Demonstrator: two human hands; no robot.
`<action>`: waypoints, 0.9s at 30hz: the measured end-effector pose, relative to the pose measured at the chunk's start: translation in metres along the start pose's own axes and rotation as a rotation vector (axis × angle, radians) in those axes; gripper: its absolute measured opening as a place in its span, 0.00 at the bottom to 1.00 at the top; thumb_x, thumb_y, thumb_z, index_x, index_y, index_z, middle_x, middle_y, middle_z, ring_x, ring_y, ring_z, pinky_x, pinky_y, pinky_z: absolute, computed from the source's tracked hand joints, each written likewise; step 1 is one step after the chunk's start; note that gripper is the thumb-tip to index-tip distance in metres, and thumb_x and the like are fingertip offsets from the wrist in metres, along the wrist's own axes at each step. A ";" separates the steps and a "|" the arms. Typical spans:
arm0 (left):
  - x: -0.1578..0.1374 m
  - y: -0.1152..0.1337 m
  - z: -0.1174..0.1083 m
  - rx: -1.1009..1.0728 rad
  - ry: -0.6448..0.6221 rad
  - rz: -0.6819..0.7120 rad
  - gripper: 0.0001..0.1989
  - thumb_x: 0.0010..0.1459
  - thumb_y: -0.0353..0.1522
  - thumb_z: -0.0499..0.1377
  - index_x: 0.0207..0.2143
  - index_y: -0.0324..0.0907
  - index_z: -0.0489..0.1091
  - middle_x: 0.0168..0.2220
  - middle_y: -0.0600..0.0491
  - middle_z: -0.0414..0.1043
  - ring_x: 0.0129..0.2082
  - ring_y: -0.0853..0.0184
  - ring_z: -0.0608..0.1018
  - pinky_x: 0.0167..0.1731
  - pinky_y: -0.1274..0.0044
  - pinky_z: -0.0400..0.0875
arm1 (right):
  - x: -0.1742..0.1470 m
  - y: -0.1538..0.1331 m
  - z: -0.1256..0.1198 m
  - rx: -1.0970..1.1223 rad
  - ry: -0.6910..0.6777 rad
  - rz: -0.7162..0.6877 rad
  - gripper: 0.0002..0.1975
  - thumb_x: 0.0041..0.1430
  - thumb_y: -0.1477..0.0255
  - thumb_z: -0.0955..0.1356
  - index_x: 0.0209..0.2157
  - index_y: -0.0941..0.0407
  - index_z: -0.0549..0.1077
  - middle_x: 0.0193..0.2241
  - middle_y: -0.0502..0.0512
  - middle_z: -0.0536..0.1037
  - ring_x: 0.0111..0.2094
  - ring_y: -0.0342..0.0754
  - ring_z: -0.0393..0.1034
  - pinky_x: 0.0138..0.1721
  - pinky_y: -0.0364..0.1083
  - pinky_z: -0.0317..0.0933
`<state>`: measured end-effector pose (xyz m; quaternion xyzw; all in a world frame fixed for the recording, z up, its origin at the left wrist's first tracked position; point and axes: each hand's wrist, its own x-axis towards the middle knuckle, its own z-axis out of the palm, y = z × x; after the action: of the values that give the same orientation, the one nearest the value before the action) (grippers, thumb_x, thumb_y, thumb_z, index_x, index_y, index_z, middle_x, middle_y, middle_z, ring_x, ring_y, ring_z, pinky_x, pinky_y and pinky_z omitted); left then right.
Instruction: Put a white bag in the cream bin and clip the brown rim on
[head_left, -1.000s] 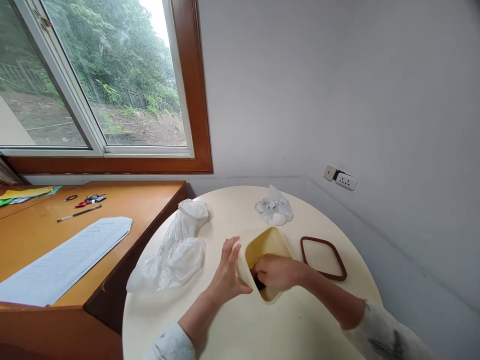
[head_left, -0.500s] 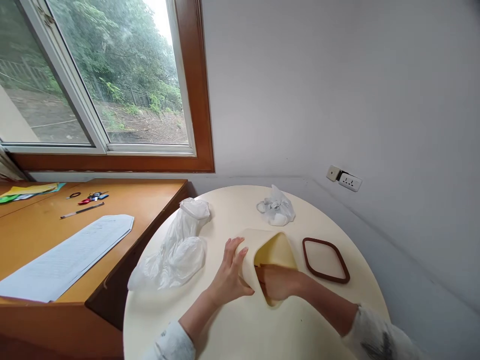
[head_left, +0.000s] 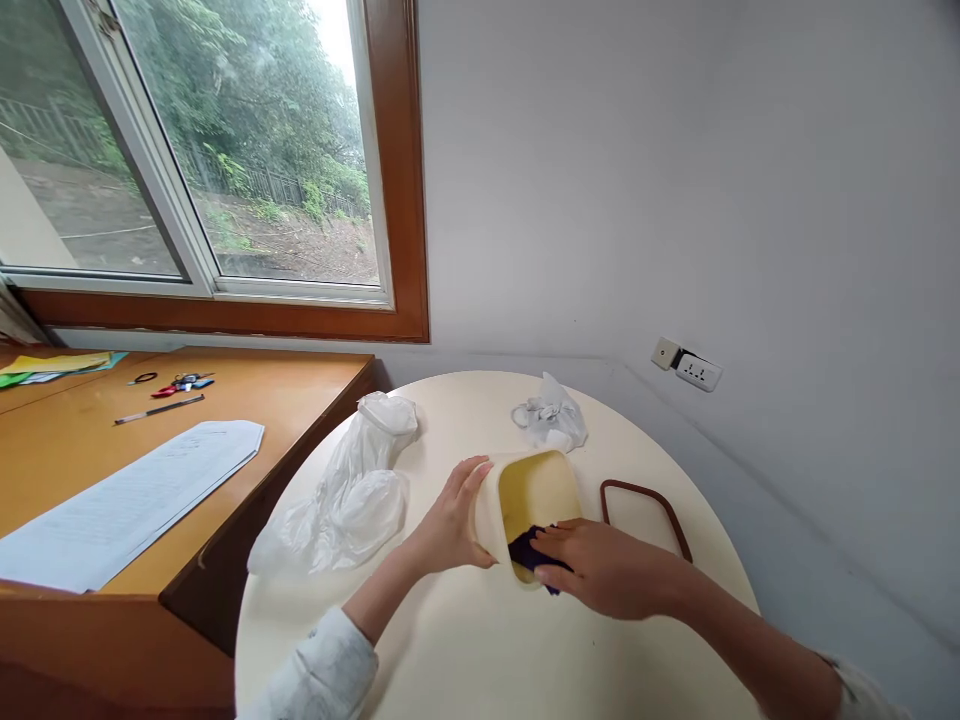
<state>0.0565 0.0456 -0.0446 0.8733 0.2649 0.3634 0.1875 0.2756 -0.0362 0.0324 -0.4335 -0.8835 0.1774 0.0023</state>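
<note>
Tub: a pale yellow tub [head_left: 541, 490] with rounded corners is tilted over the table [head_left: 465, 655], its open mouth turned toward the right hand [head_left: 619, 570] and the near side.
Left hand: the left hand [head_left: 448, 520] clasps the left side of the tub, fingers over the top and thumb low near the rim.
Right hand: at the lower right of the tub's mouth, palm down, pinching the dark cloth between fingers and thumb.
Cloth: a crumpled dark purple cloth [head_left: 527, 550] lies partly inside the tub and partly out past its lower rim.
Ring: a brown ring [head_left: 637, 487], squarish, lies right of the tub, its near part hidden by the right arm.
Bags: a large white plastic bag [head_left: 352, 515] sprawls left of the tub; a smaller knotted bag [head_left: 555, 410] sits just beyond it.
Desk: a wooden desk [head_left: 300, 385] stands well left of the tub, with a pen [head_left: 159, 409] on it.
Writing: on that desk, papers [head_left: 150, 495] carry lines of text too small to read.
Wall: a white socket [head_left: 699, 372] is beyond the tub, to its right.
</note>
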 end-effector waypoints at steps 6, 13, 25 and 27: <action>0.021 -0.005 -0.017 -0.154 -0.116 -0.120 0.58 0.31 0.32 0.68 0.61 0.46 0.37 0.60 0.43 0.43 0.59 0.50 0.53 0.54 0.59 0.57 | -0.002 0.015 0.032 -0.098 0.404 -0.080 0.19 0.55 0.81 0.59 0.48 0.58 0.66 0.40 0.58 0.75 0.43 0.49 0.68 0.52 0.53 0.54; 0.001 0.000 0.006 0.054 0.086 -0.181 0.51 0.46 0.35 0.64 0.62 0.48 0.30 0.62 0.42 0.40 0.62 0.51 0.48 0.57 0.55 0.47 | 0.031 0.010 0.054 -0.093 0.520 0.054 0.19 0.51 0.83 0.58 0.45 0.61 0.66 0.31 0.59 0.77 0.30 0.50 0.71 0.31 0.47 0.64; -0.012 -0.014 0.020 0.362 0.413 0.019 0.45 0.47 0.32 0.61 0.60 0.42 0.35 0.55 0.37 0.48 0.58 0.50 0.55 0.52 0.55 0.57 | 0.059 -0.040 0.045 0.377 0.458 0.048 0.16 0.63 0.71 0.54 0.45 0.57 0.66 0.35 0.56 0.76 0.35 0.48 0.70 0.37 0.44 0.62; -0.012 -0.016 0.016 0.335 0.389 0.045 0.46 0.45 0.32 0.62 0.60 0.42 0.36 0.55 0.37 0.47 0.57 0.50 0.55 0.51 0.55 0.58 | 0.052 -0.031 0.036 0.295 0.320 0.019 0.15 0.63 0.71 0.54 0.38 0.56 0.70 0.32 0.54 0.76 0.33 0.47 0.70 0.36 0.44 0.61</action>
<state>0.0559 0.0494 -0.0699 0.8114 0.3331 0.4797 -0.0225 0.2135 -0.0252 0.0003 -0.4593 -0.8322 0.2338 0.2044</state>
